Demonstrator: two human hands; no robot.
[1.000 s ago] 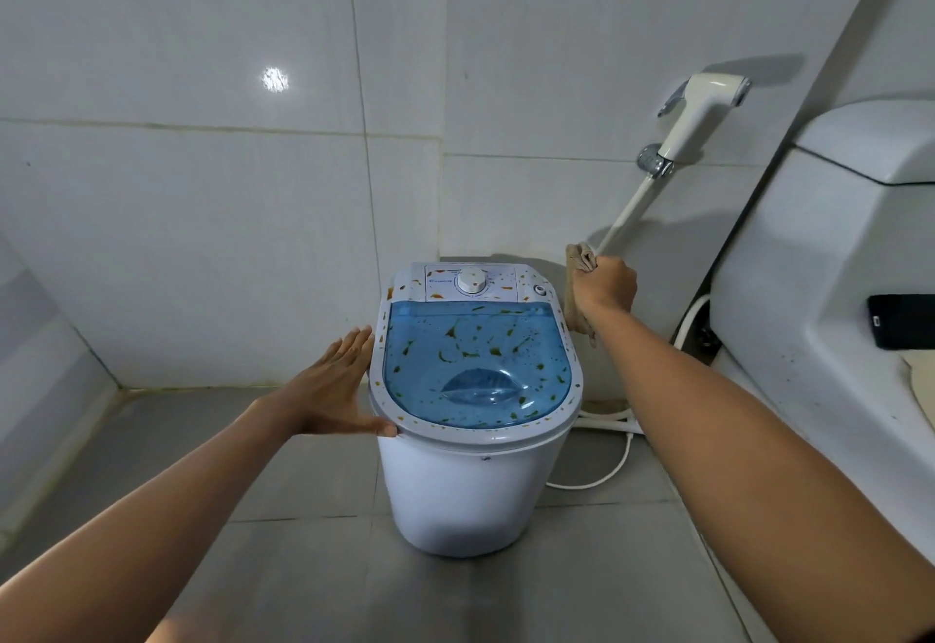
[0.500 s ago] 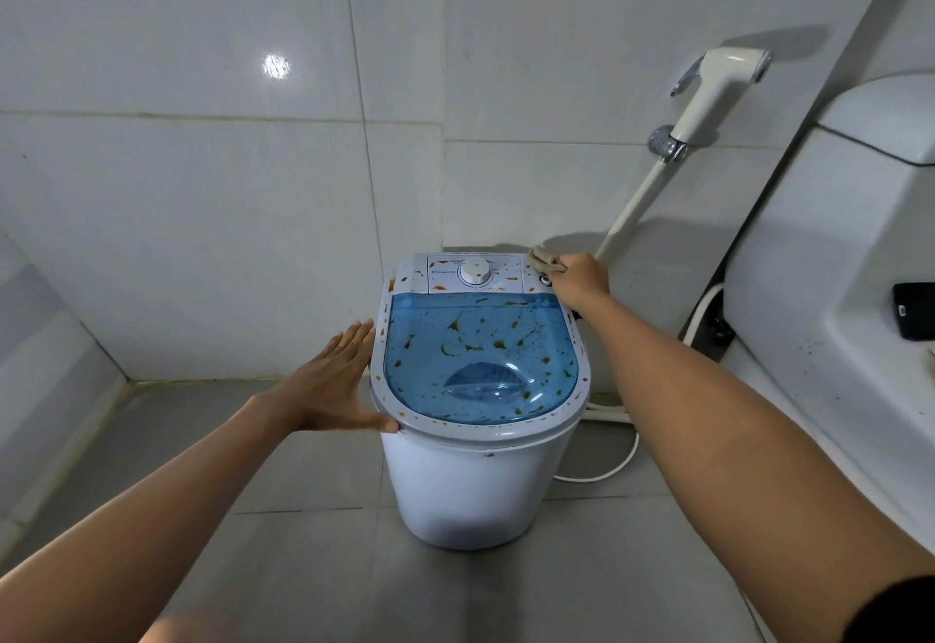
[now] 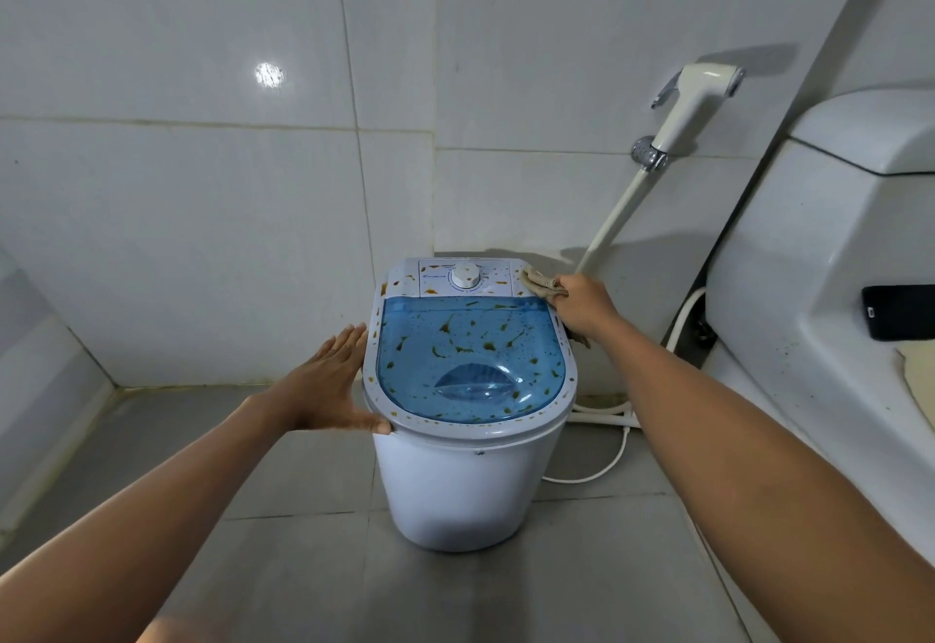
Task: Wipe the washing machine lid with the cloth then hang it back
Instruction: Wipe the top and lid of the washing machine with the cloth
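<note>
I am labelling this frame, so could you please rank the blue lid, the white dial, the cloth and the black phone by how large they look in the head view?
1. Blue lid, by far the largest.
2. Black phone, though the frame edge cuts it off.
3. Cloth, partly hidden by the right hand, so its rank against the phone is unsure.
4. White dial, smallest.

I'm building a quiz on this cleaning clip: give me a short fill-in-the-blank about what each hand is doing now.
1. The right hand grips a crumpled beige ___.
2. The open left hand rests against the white washing machine's ___ side.
3. The translucent blue lid is spattered with ___ stains.
4. The white round dial sits ___ the lid.

Missing: cloth; left; brown; behind
</note>
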